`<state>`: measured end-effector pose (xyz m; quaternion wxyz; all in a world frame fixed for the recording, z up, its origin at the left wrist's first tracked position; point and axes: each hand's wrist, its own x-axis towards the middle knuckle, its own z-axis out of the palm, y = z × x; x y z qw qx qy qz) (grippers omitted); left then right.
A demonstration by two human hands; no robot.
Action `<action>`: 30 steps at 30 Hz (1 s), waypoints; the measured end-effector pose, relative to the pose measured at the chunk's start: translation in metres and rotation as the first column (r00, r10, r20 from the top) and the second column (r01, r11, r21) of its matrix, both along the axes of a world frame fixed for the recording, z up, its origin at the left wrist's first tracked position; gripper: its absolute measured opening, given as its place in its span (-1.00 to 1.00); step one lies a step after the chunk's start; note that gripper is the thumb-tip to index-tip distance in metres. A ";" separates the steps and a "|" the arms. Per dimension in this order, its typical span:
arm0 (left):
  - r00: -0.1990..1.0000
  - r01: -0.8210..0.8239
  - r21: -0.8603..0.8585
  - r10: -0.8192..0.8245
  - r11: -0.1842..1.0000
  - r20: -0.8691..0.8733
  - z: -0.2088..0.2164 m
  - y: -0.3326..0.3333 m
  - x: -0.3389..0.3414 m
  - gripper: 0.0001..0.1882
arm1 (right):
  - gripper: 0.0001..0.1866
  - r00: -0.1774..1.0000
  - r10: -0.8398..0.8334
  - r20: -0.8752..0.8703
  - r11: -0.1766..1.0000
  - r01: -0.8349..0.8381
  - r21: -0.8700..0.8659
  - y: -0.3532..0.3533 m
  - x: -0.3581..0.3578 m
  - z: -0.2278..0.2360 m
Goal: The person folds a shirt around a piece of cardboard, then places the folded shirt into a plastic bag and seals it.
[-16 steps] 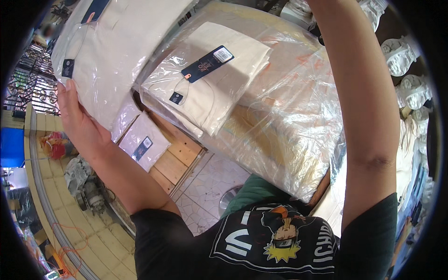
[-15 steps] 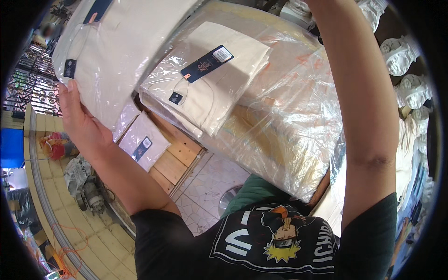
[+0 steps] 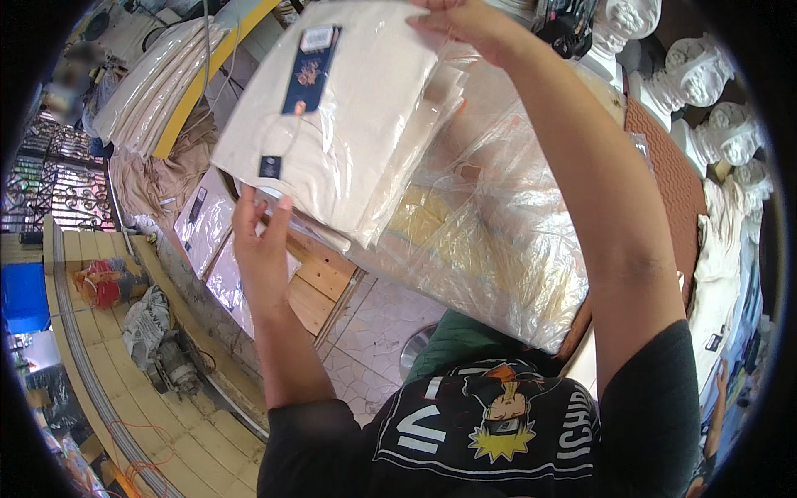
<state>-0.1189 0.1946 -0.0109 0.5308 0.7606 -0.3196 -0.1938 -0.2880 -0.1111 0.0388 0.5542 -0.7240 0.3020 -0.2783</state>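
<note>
- Your left hand [image 3: 264, 245], left of the frame's centre, grasps the lower left edge of the folded cream shirt [image 3: 374, 108], thumb and fingers at the neckline
- Your right hand [image 3: 465, 29], at the top of the frame, grips the same packet by its upper right corner, fingers bent over the edge
- That shirt lies flat in clear plastic across the upper middle of the frame, tilted, its neckline toward the lower left; a long navy tag [image 3: 309, 75] and a small dark neck label [image 3: 271, 167] show on it
- More cream layers show under its right edge; you cannot tell here whether they belong to the same packet
- Below and right of it, a large plastic-wrapped bundle [image 3: 498, 257] fills the middle of the frame
- Left of centre, near your left forearm, another packed shirt [image 3: 228, 286] lies beside wooden boards [image 3: 320, 278]
- At the upper left, a stack of packed garments [image 3: 162, 83] rests by a yellow edge [image 3: 187, 120], with crumpled brown cloth [image 3: 158, 178] below
- At the lower left, you have a motor [image 3: 178, 365] on pale yellow tiles [image 3: 124, 398]
- White rounded forms [image 3: 706, 75] line the upper right
</note>
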 end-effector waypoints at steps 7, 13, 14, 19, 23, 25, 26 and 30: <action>0.994 0.090 -0.008 -0.090 0.996 -0.065 -0.010 -0.003 -0.007 -0.41 | -0.68 0.982 -0.038 -0.183 0.992 0.059 0.109 -0.009 -0.006 -0.057; 0.980 0.099 -0.108 -0.115 0.989 -0.160 -0.009 0.002 -0.008 -0.45 | -0.69 0.947 -0.031 -0.319 0.998 0.046 0.039 0.003 -0.001 -0.037; 0.976 0.090 -0.135 -0.114 0.987 -0.184 -0.010 0.002 -0.010 -0.46 | -0.62 0.908 -0.048 -0.416 0.994 0.085 0.070 0.010 0.004 -0.031; 0.940 0.036 -0.230 -0.111 0.973 -0.322 -0.002 0.003 -0.005 -0.44 | -0.58 0.709 -0.023 -0.705 0.830 -0.379 -0.409 -0.001 0.002 -0.021; 0.935 -0.145 -0.310 0.028 0.940 -0.353 0.036 0.004 -0.003 -0.47 | -0.65 0.858 0.000 -0.514 0.905 -0.218 -0.365 0.032 0.030 0.043; 0.927 -0.187 -0.348 0.048 0.919 -0.372 0.051 0.001 0.010 -0.50 | -0.70 0.963 0.094 -0.254 0.983 -0.129 -0.127 0.043 0.030 0.068; 0.941 -0.166 -0.390 0.027 0.906 -0.338 0.054 0.001 0.019 -0.50 | -0.71 0.982 0.140 -0.128 0.987 -0.149 -0.058 0.047 0.029 0.079; 0.962 -0.135 -0.495 -0.006 0.858 -0.272 0.063 0.000 0.029 -0.51 | -0.68 0.984 0.174 0.023 0.985 -0.174 0.001 0.057 0.022 0.096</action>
